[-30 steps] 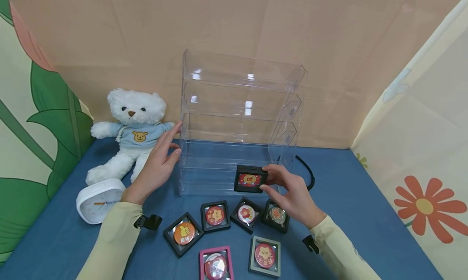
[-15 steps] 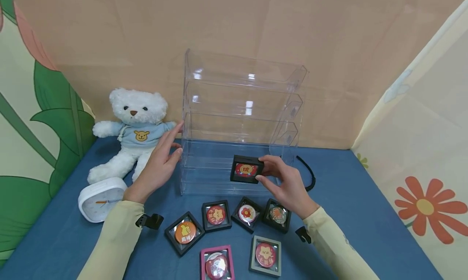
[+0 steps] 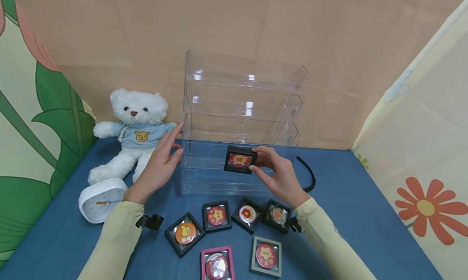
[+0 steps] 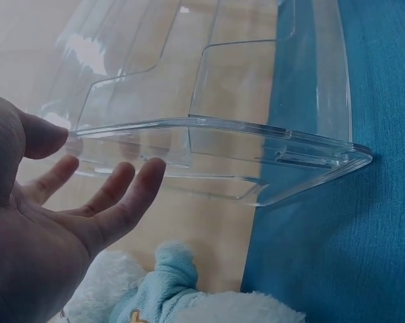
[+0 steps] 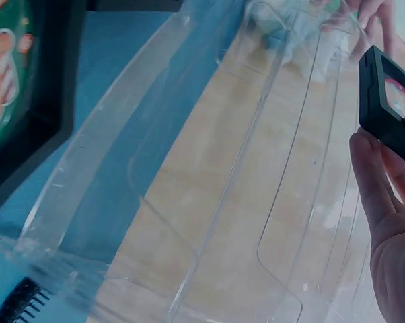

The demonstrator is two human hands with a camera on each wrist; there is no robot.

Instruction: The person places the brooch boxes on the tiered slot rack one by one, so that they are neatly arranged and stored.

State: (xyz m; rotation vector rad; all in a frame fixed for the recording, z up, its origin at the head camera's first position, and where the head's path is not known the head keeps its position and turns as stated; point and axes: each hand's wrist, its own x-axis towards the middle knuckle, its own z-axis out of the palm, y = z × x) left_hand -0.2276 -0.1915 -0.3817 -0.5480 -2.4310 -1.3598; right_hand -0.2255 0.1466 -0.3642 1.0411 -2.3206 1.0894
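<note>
A clear tiered display rack stands upright at the back of the table. My left hand is at its left side, fingers extended, fingertips at the panel; in the left wrist view that hand lies beside the clear edge with nothing in its grasp. Between thumb and fingers, my right hand pinches a small black square display case with a red and gold badge inside. The case is held up in front of the lower tiers, badge facing me. In the right wrist view the case shows edge-on.
Several framed badges lie in front of the rack, among them an orange one, a pink-framed one and a grey-framed one. A white teddy bear and a white clock are at left. A black coiled item lies right.
My right hand has lifted the black display case upward and slightly left, away from the tabletop. The left hand has stayed at the rack's side.
</note>
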